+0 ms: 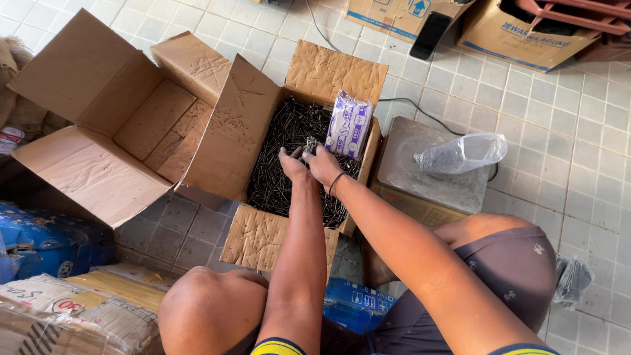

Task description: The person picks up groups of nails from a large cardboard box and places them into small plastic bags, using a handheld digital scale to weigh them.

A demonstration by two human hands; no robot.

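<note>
Down on the pale square-tiled floor (565, 151), seen from the head camera, sits an open corrugated cardboard box (250, 131) with rough brown flaps folded out on all sides. It's packed with thin dark metal nails (279, 177), a spiky tangled heap that looks almost black. Both hands meet over the middle of that heap: the left hand (292, 164) and the right hand (323, 164) are pressed close together, fingers curled around a small bundle of nails (310, 146) held between them, tips pointing up. The right wrist has a thin dark band (336, 183) around it.

Leaning inside the box against its far right wall is a soft plastic packet (348, 123), purple and white, a bit crinkled. Just right of the box there's a flat grey metal weighing scale (427, 174) with a scuffed platform, and a clear, glossy plastic bag (463, 152) lies on top (can't tell what's in it, if anything). A black cable (407, 103) runs along the tiles behind the scale.

To the left is a second, bigger cardboard box (112, 118), wide open, smooth on the inside. Bottom left shows a shiny blue wrapped package (52, 240) and a stack of printed sacks (72, 309) under clear film. More cardboard cartons (506, 29) sit at the top edge, and a small dark bundle in plastic (573, 279) lies on the tiles by the person's right knee
</note>
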